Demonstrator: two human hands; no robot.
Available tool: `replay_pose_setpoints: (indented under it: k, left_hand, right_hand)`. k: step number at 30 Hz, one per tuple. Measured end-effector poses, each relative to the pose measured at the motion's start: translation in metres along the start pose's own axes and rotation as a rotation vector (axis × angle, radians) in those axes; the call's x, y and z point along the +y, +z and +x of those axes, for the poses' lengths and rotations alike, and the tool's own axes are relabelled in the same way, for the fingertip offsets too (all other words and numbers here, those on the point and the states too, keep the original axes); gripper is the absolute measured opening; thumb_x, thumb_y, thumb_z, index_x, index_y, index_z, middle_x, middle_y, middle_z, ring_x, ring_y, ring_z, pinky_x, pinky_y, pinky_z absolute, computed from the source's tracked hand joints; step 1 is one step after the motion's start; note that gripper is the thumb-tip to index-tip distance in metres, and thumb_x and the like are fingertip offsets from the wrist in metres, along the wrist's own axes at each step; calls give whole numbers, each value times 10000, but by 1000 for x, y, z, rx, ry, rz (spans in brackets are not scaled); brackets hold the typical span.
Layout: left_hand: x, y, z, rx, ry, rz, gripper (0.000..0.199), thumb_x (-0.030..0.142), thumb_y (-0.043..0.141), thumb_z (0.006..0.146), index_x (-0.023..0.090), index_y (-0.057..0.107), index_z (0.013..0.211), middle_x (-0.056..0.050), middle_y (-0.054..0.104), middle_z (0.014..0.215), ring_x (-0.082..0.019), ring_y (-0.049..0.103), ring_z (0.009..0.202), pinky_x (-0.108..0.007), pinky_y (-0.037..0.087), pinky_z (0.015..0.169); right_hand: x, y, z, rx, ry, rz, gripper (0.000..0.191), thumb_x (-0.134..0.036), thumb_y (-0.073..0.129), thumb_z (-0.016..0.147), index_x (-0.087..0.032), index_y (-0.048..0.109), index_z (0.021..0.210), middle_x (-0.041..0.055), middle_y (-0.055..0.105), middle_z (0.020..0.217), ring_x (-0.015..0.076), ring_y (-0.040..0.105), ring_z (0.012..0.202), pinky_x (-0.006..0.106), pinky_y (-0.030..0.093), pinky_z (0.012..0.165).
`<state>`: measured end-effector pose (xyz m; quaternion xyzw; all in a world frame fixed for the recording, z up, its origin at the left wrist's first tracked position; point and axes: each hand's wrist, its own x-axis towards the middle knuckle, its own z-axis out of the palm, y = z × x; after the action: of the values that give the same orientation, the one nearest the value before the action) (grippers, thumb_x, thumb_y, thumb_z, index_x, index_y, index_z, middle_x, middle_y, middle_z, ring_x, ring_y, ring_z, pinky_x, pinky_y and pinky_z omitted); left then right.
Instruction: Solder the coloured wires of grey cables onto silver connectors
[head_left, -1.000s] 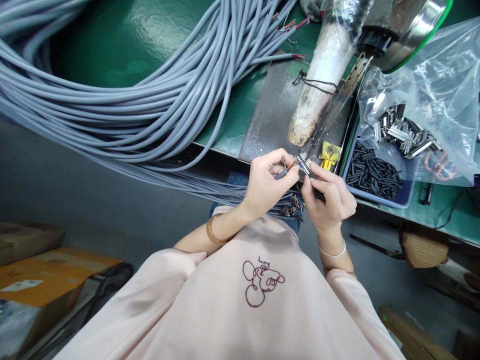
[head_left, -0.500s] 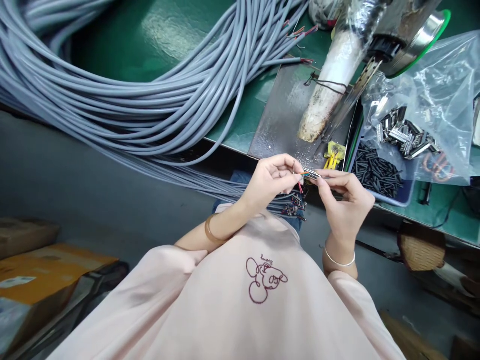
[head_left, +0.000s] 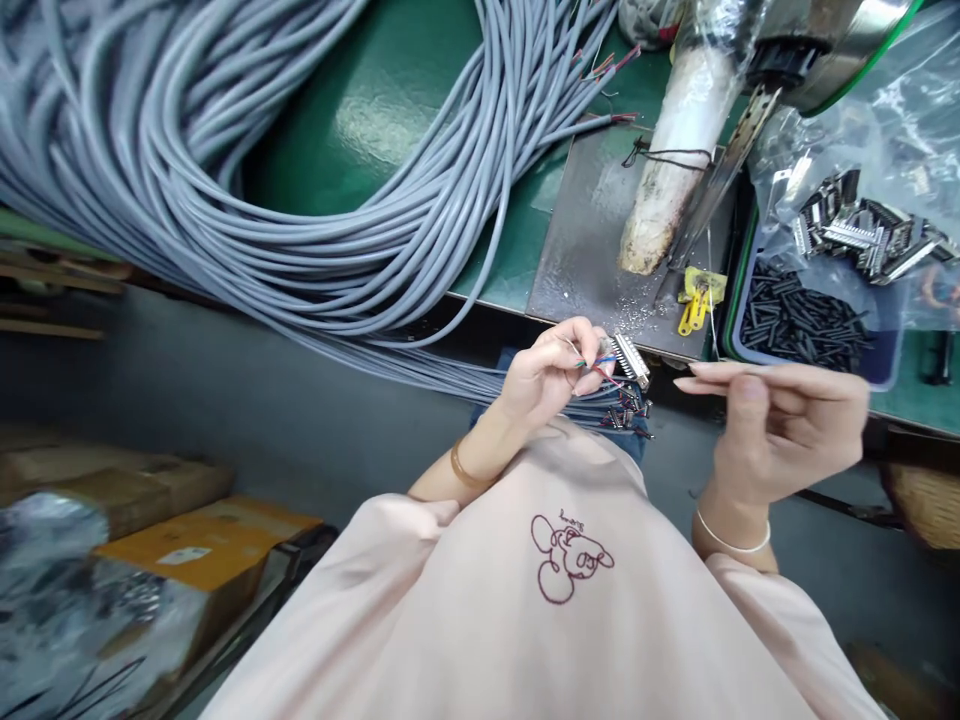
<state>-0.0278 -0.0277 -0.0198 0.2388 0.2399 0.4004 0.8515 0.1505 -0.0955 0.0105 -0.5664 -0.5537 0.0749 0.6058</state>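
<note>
My left hand (head_left: 551, 365) is closed in a pinch on thin coloured wires (head_left: 600, 368). A metal multi-pin connector (head_left: 630, 360) sits at its fingertips, tilted, with its row of pins showing. My right hand (head_left: 787, 425) is apart from the connector, to its right, in front of the blue bin. Its fingers are stretched out and nothing shows in them. A thin strand (head_left: 712, 300) hangs down close to its fingertips. Below the left fingers, several wired connectors (head_left: 630, 410) lie at the ends of grey cables over my lap.
Grey cables (head_left: 390, 240) lie coiled across the green table (head_left: 360, 110). A metal plate (head_left: 585, 230) carries a wrapped white rod (head_left: 660, 190) and a yellow clip (head_left: 697, 305). The blue bin (head_left: 810, 372) holds black tubes (head_left: 802, 315), with loose connectors (head_left: 862, 230) in plastic above.
My right hand has let go of the connector and moved right. The connector stays at my left hand, now turned with its pins facing up. The view has shifted left.
</note>
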Motion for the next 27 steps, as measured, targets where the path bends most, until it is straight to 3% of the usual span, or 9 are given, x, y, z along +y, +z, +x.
replay_pose_setpoints:
  k: [4,7,16,20,27]
  left_hand:
    - [1,4,-3,2,15,-10,169,243,678,601,158,532,619,-12,543,647,-62,435,475,-227,273,437]
    - [0,5,-4,-33,65,14,206,276,744,664,148,584,673,-15,609,705,-52,480,472,-217,317,461]
    - [-16,6,6,129,203,305,240,235,834,742,148,611,760,38,612,659,-30,546,479,-144,445,473]
    - [-20,14,11,222,303,372,223,241,792,791,152,588,782,42,615,599,-44,576,454,-137,480,467]
    - [-22,21,18,265,399,481,205,233,744,810,158,557,771,39,613,656,-47,599,457,-142,497,458]
  right_hand:
    - [-1,7,-8,-192,-208,-49,174,-123,738,829,-228,679,953,1,791,940,175,778,833,278,642,692]
    - [2,13,-9,-250,-336,-130,245,-78,761,789,-231,673,958,10,791,1031,164,772,887,268,635,758]
    - [21,23,-10,-150,-124,-86,195,-76,714,830,-238,659,925,5,774,963,161,753,874,315,636,762]
    - [27,23,-8,-166,-122,-92,177,-86,713,830,-232,653,909,12,768,985,160,743,898,321,636,771]
    - [31,23,-3,-170,-107,-89,173,-80,713,819,-227,636,866,8,765,971,158,735,888,329,623,785]
